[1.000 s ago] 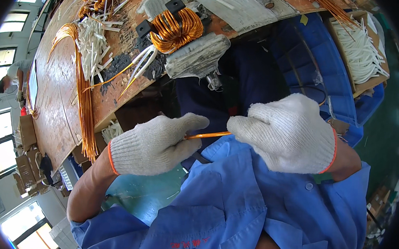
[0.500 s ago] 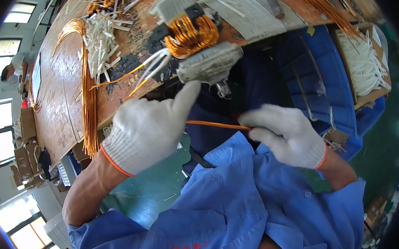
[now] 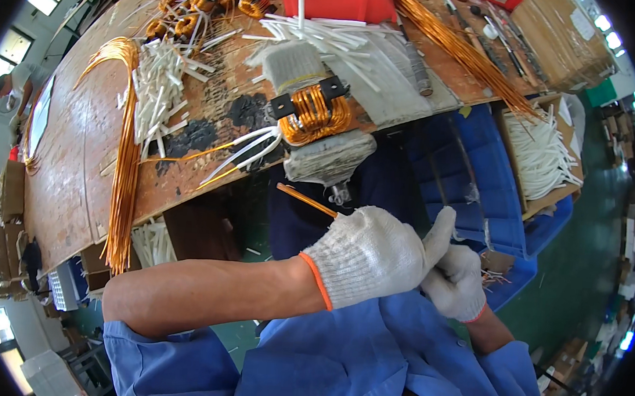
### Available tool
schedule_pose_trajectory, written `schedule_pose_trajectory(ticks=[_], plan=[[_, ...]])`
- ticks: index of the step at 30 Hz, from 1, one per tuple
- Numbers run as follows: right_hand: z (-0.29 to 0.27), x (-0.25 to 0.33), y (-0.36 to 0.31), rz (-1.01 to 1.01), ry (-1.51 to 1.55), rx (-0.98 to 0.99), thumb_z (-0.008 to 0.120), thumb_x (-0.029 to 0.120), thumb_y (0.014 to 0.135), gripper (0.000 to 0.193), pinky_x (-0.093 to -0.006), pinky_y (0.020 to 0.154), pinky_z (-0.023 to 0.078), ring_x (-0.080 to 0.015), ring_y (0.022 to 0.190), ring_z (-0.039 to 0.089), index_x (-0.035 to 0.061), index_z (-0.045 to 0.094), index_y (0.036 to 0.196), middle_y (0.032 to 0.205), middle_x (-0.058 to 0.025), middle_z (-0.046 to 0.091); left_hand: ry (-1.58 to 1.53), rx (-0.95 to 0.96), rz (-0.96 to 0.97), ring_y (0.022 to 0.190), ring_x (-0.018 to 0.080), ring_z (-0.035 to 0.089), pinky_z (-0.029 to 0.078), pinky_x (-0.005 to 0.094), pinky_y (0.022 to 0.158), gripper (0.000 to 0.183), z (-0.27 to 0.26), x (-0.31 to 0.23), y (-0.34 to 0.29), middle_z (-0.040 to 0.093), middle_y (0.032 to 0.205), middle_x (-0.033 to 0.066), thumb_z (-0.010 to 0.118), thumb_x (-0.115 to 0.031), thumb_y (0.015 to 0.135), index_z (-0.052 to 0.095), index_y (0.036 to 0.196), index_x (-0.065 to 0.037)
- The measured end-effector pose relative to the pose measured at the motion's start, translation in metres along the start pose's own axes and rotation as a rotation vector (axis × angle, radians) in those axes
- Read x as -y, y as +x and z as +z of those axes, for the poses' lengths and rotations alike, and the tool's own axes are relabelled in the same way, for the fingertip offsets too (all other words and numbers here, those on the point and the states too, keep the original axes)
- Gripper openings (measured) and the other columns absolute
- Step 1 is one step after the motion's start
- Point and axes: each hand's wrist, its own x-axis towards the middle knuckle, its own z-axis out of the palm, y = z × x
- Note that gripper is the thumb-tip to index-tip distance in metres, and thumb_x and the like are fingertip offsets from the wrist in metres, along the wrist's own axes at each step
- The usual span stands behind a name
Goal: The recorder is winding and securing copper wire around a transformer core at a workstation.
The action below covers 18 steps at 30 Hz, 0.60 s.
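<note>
My left hand (image 3: 372,255), in a white knit glove, is closed around a copper wire bundle (image 3: 307,199), whose end sticks out to the upper left. My gloved right hand (image 3: 460,283) is closed against its far side, partly covered by it; what its fingers hold is hidden. Just beyond the hands, a copper-wound coil (image 3: 314,115) with black end pieces sits on a holder (image 3: 331,157) wrapped in greyish film at the table edge. Copper leads in white sleeves (image 3: 251,149) run from the coil to the left.
On the wooden table (image 3: 78,152) lie long copper wires (image 3: 122,184), cut white tubes (image 3: 159,88), finished coils (image 3: 191,5) and a red bin (image 3: 336,1). To the right, a carton of white tubes (image 3: 542,151) rests on blue bins (image 3: 473,179). Another person (image 3: 15,96) is far left.
My left hand has moved right, up against my right hand, which has dropped lower. The wire, earlier stretched between both hands, now sticks out left of my left hand. My view has shifted.
</note>
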Motion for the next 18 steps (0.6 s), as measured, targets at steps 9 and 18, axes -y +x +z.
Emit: schedule_pose_trajectory(ticks=[9, 18], plan=[[0.007, 0.010, -0.009, -0.003, -0.225, -0.199, 0.074, 0.001, 0.092, 0.025, -0.0366, 0.082, 0.060, -0.0271, 0.094, 0.079, -0.0048, 0.073, 0.117, 0.102, -0.0166, 0.080, 0.120, -0.230, 0.132, 0.078, 0.0251, 0.068, 0.050, 0.0289, 0.046, 0.048, -0.010, -0.008, 0.004, 0.062, 0.086, 0.0066, 0.071, -0.016, 0.088, 0.072, 0.135, -0.005], [0.025, 0.011, 0.038, 0.064, -0.132, -0.393, 0.080, 0.005, 0.097, 0.008, -0.0310, 0.060, 0.052, -0.0146, 0.065, 0.068, -0.0017, 0.078, 0.101, 0.082, -0.0124, 0.075, -0.152, -0.399, 0.177, 0.068, 0.0219, 0.059, 0.047, 0.0388, 0.059, 0.038, -0.041, 0.055, -0.070, 0.059, 0.079, 0.0040, 0.080, -0.013, 0.071, 0.080, 0.109, -0.009]])
